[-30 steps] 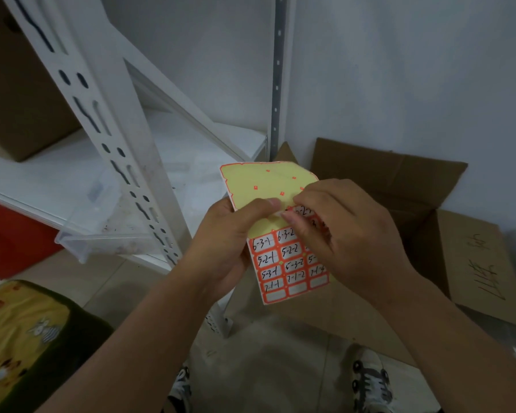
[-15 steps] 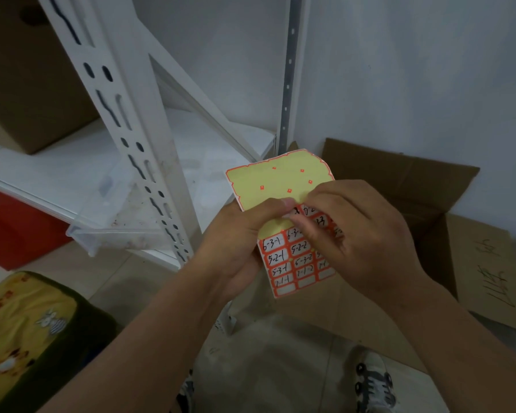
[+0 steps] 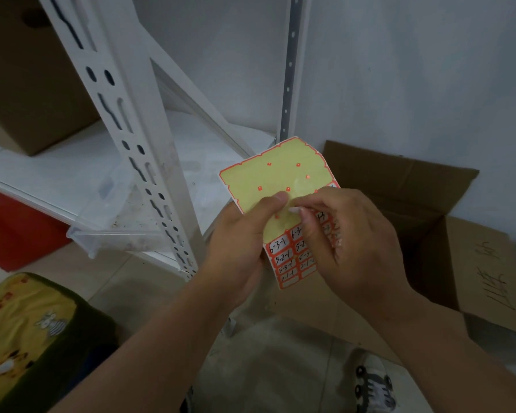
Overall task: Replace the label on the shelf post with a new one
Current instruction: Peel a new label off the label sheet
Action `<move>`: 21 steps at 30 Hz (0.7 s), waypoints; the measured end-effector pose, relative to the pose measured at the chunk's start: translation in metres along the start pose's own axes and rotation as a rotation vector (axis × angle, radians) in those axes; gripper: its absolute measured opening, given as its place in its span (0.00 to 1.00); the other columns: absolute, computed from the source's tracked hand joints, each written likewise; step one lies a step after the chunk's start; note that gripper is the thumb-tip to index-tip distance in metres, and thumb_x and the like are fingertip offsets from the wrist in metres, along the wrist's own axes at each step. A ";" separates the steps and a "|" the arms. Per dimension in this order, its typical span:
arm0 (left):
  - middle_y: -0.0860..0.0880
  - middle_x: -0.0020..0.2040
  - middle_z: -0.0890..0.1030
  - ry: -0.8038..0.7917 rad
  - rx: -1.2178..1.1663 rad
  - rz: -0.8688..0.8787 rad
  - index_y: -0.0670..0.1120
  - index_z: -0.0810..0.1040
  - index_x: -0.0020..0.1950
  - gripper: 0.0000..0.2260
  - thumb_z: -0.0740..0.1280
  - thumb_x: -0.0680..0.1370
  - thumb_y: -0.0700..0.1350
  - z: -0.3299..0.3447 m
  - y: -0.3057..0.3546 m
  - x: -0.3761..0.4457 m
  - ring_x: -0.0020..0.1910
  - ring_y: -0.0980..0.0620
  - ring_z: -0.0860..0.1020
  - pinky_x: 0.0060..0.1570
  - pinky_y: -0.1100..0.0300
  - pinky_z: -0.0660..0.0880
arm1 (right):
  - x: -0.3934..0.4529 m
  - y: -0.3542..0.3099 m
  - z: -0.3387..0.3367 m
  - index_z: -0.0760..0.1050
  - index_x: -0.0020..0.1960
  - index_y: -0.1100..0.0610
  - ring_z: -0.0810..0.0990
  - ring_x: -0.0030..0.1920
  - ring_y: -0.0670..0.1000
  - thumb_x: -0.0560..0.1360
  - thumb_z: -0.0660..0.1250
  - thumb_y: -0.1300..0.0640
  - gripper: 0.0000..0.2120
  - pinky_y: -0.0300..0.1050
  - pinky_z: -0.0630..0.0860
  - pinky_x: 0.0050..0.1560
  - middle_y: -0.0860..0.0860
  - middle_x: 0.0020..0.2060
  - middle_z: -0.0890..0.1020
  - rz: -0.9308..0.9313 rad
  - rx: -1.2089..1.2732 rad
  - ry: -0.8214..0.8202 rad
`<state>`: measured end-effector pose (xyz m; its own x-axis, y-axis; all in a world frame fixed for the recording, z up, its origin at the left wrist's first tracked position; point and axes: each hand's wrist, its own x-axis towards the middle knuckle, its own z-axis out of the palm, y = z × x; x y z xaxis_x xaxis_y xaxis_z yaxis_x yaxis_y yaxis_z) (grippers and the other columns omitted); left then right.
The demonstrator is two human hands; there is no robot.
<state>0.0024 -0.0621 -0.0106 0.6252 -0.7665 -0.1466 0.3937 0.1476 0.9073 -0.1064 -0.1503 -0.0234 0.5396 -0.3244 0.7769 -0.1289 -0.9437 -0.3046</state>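
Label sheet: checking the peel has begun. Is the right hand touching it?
Touching. The head view shows the right hand's fingertips pressed on the label sheet.

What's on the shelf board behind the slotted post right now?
On the shelf board sit a cardboard box at the far left and a clear plastic bin at the front edge. The slotted post hides part of the bin; whatever is inside is unclear.

Single head-worn wide-angle view, looking forward and down. Both hands sitting close, mid-frame, around label sheet (image 3: 283, 186). Perforated shelf post (image 3: 125, 126) leaning across upper left; open cardboard box (image 3: 429, 189) filling right; floor and shoe (image 3: 373, 389) showing along bottom edge. No second view sharing scene.
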 end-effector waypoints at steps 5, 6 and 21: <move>0.50 0.50 0.85 0.102 0.109 0.155 0.49 0.81 0.54 0.07 0.65 0.79 0.47 0.005 -0.007 -0.002 0.50 0.48 0.84 0.53 0.46 0.78 | -0.002 -0.009 0.007 0.68 0.57 0.55 0.82 0.47 0.50 0.81 0.55 0.46 0.14 0.37 0.75 0.47 0.54 0.49 0.83 0.095 0.051 0.068; 0.51 0.49 0.85 0.109 0.114 0.183 0.48 0.81 0.52 0.06 0.65 0.80 0.46 0.007 -0.007 -0.002 0.50 0.49 0.84 0.52 0.48 0.78 | -0.002 -0.010 0.009 0.67 0.57 0.54 0.83 0.47 0.50 0.81 0.55 0.46 0.13 0.39 0.78 0.45 0.53 0.49 0.84 0.119 0.075 0.078; 0.50 0.48 0.85 0.140 0.115 0.197 0.47 0.81 0.50 0.08 0.62 0.81 0.41 0.014 -0.015 -0.001 0.46 0.54 0.84 0.47 0.61 0.80 | 0.005 -0.012 0.013 0.74 0.51 0.56 0.81 0.43 0.39 0.79 0.64 0.56 0.04 0.31 0.75 0.36 0.41 0.41 0.81 0.450 0.349 0.082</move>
<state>-0.0134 -0.0726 -0.0182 0.7725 -0.6349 -0.0089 0.1812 0.2071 0.9614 -0.0917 -0.1400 -0.0234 0.4268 -0.7060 0.5651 -0.0413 -0.6395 -0.7677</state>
